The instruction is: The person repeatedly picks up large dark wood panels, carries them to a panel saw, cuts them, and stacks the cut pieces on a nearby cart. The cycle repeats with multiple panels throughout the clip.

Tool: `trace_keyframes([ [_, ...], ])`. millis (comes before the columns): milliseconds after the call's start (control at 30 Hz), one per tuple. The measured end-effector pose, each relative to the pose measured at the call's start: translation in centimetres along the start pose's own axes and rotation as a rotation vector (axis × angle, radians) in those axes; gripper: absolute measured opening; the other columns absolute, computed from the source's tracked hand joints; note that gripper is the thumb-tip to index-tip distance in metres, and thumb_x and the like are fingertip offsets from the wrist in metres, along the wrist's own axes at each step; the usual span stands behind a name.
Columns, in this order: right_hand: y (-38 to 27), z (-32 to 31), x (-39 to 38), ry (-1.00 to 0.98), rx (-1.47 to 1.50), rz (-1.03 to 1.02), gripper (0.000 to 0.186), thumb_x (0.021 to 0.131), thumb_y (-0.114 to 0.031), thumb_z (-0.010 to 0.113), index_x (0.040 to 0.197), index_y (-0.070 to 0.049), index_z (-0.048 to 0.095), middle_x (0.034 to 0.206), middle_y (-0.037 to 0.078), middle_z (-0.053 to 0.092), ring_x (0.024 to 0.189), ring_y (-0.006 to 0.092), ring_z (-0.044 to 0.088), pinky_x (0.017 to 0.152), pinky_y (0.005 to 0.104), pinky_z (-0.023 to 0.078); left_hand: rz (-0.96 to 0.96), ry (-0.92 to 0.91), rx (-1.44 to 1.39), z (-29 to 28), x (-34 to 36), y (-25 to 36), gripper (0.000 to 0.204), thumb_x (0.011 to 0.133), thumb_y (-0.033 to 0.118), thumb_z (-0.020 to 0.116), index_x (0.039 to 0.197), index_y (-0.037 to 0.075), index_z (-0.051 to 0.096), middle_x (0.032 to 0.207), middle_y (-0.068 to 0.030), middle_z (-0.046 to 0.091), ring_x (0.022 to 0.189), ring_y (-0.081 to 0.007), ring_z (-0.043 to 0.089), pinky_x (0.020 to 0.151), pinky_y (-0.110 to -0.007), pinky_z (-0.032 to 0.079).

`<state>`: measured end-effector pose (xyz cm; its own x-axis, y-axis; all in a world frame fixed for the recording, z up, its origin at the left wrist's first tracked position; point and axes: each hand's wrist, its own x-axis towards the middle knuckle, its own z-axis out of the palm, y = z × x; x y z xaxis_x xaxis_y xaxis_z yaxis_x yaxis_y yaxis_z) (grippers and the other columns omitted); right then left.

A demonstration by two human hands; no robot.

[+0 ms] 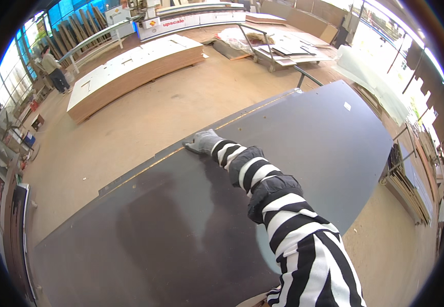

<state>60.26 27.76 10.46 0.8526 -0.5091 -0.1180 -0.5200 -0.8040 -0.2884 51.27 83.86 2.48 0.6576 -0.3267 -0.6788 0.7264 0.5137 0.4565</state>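
My right hand (202,141), in a grey glove, reaches across a large dark grey panel (304,148) to its far long edge. The fingers are bent and closed at that edge; their tips are partly hidden. A thin yellowish-brown strip (150,169) runs along the edge on both sides of the hand. Beyond it shows a narrow dark border, stepped in places, that looks like another panel underneath. The panel's glossy top carries a small white label (347,106) near its far right corner. My left hand is out of view.
A long stack of white-topped boards (135,66) lies on the floor beyond. Farther back stand a white machine bed (191,23) and a cart loaded with sheets (288,51). More boards (408,179) lean in a rack at right. A person (53,69) stands far left.
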Motion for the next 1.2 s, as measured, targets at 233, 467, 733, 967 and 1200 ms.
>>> trace_keyframes([
  [233, -3.5, 0.6, 5.0, -0.209, -0.055, 0.067, 0.068, 0.086, -0.059, 0.033, 0.108, -0.003, 0.064, 0.111, 0.017, 0.062, 0.108, 0.0319, 0.057, 0.092, 0.0434, 0.039, -0.209, 0.084, -0.028, -3.2, 3.9, 0.2, 0.05, 0.082, 0.035, 0.059, 0.118, 0.003, 0.049, 0.105, -0.009, 0.058, 0.09, -0.0192, 0.053, 0.078, -0.035, 0.045],
  [467, -7.7, 3.0, 10.1, -0.115, -0.029, -0.014, 0.07, 0.086, -0.06, 0.033, 0.101, -0.001, 0.066, 0.103, 0.017, 0.064, 0.102, 0.0311, 0.059, 0.09, 0.04, 0.041, -0.34, 0.216, -0.083, -8.1, 5.7, 1.4, 0.057, 0.077, 0.03, 0.066, 0.121, 0.002, 0.045, 0.109, -0.009, 0.055, 0.094, -0.0197, 0.05, 0.083, -0.035, 0.043],
  [733, -8.8, 12.2, 10.4, -0.052, -0.1, -0.127, 0.065, 0.082, -0.047, 0.052, 0.125, 0.0, 0.044, 0.138, 0.017, 0.036, 0.131, 0.0318, 0.028, 0.108, 0.045, 0.022, -0.448, 0.338, -0.171, -13.9, 5.2, 2.8, 0.067, 0.071, 0.025, 0.074, 0.124, 0.001, 0.041, 0.113, -0.0091, 0.052, 0.098, -0.0203, 0.047, 0.088, -0.036, 0.04],
  [967, -7.6, 15.9, 10.9, -0.06, -0.063, -0.055, 0.075, 0.082, -0.05, 0.049, 0.138, -0.004, 0.031, 0.144, 0.02, 0.027, 0.136, 0.0353, 0.018, 0.112, 0.0439, 0.015, -0.494, 0.344, -0.167, -15.4, 3.9, 4.1, 0.073, 0.068, 0.022, 0.079, 0.125, 0.0, 0.039, 0.115, -0.0093, 0.05, 0.1, -0.0206, 0.045, 0.09, -0.036, 0.039],
  [1200, -7.1, 16.6, 2.0, 0.228, 0.025, -0.105, 0.076, 0.08, -0.04, 0.055, 0.138, 0.001, 0.027, 0.143, 0.022, 0.025, 0.134, 0.0371, 0.02, 0.11, 0.0452, 0.019, -0.526, 0.301, 0.079, -13.7, 5.6, 5.7, 0.054, 0.074, 0.024, 0.073, 0.114, -0.001, 0.046, 0.103, -0.0098, 0.055, 0.087, -0.0196, 0.05, 0.079, -0.034, 0.042],
])
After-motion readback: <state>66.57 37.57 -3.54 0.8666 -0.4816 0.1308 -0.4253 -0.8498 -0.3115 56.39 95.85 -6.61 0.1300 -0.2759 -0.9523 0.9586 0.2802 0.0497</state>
